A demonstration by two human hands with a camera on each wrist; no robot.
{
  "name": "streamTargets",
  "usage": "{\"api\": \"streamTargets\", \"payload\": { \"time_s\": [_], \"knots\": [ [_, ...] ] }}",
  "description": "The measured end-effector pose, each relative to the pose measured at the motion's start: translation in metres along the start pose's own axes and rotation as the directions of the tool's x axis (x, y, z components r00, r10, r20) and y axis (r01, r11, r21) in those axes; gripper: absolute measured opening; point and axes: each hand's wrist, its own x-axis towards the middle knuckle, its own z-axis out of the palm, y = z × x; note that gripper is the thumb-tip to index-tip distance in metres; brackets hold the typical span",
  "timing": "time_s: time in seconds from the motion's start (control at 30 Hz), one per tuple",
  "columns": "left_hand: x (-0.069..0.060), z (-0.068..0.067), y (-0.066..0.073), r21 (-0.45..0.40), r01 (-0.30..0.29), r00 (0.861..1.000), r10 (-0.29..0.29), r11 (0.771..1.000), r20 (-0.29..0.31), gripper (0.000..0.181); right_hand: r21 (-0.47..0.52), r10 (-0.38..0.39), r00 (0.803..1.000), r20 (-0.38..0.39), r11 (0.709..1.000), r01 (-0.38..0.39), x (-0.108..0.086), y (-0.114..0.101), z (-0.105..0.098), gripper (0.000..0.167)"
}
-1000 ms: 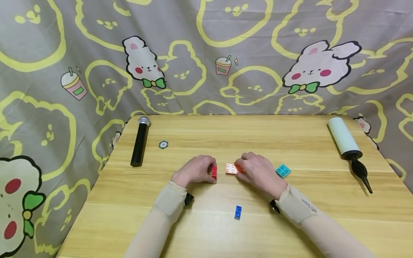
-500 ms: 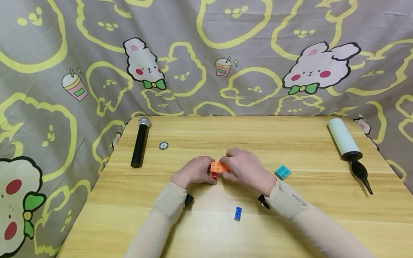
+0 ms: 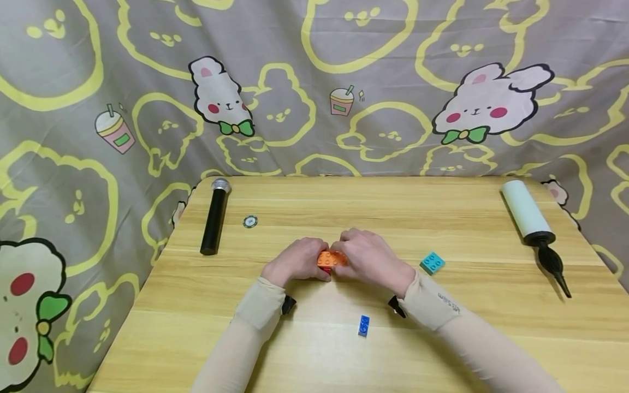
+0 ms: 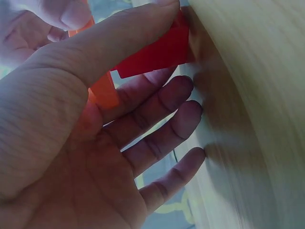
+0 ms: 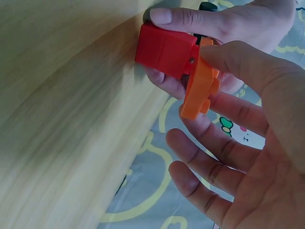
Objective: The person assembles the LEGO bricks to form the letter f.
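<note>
Cartoon-bunny curtain [image 3: 275,33] round the back and side, wood-look table [image 3: 304,355] in front, and all the action is near the middle. Left hand [image 3: 297,259] has the red block [image 5: 164,50] pinched, thumb on one side and fingers on the other, upright on the tabletop as far as I can tell. My guess is that's to keep it from sliding or tipping while something meets its top. Right hand [image 3: 371,259] grips the orange brick [image 3: 328,258] by one end, thumb against fingers, probably so the other end is free to sit over the red. Teal brick [image 3: 432,263] is off past the right hand and the blue brick [image 3: 363,326] lies nearer the person, both within easy reach I'd say. Microphone [image 3: 215,218], chip [image 3: 250,221] and pump [image 3: 528,213] are out toward the edges, so they don't look in the way. Funny how much the views differ: from the head you get orange studs and barely a sliver of red, so it looks nearly lined up. Right wrist cam shows a seam in the red (maybe two stacked?) and the orange tilted with a gap, so not pressed flush imo. Left wrist cam catches that hand's spare fingers fanned out beside the wood.
</note>
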Motion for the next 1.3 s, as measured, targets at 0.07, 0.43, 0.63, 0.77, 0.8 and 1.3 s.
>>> {"api": "streamTargets", "payload": {
  "time_s": [0.07, 0.43, 0.63, 0.77, 0.8, 1.3],
  "knots": [
    [0.0002, 0.0005, -0.0001, -0.001, 0.000, 1.000, 0.000, 1.000, -0.001, 0.040, 0.006, -0.002, 1.000, 0.003, 1.000, 0.002, 0.0009, -0.0008, 0.0014, 0.028],
    [-0.0005, 0.0021, -0.0013, -0.012, -0.001, 1.000, 0.001, 1.000, -0.002, 0.042, -0.003, -0.004, 1.000, 0.019, 1.000, 0.004, 0.0026, -0.0024, 0.0058, 0.026],
    [-0.0007, 0.0017, -0.0009, -0.007, 0.003, 1.000, -0.003, 1.000, -0.006, 0.042, -0.004, 0.015, 0.999, 0.032, 1.000, -0.015, 0.0012, -0.0018, 0.0059, 0.029],
    [-0.0008, 0.0013, -0.0006, -0.005, 0.012, 1.000, -0.012, 1.000, -0.004, 0.042, -0.013, 0.019, 0.999, 0.044, 1.000, -0.018, 0.0008, -0.0013, 0.0055, 0.030],
    [-0.0008, 0.0012, -0.0006, -0.004, 0.012, 1.000, -0.012, 1.000, -0.003, 0.042, -0.015, 0.019, 0.999, 0.047, 1.000, -0.019, 0.0008, -0.0013, 0.0055, 0.030],
    [0.0000, 0.0006, 0.0004, 0.010, 0.013, 1.000, -0.014, 1.000, 0.009, 0.041, -0.068, -0.012, 0.997, 0.070, 0.998, 0.017, 0.0019, -0.0052, 0.0047, 0.024]
  ]
}}
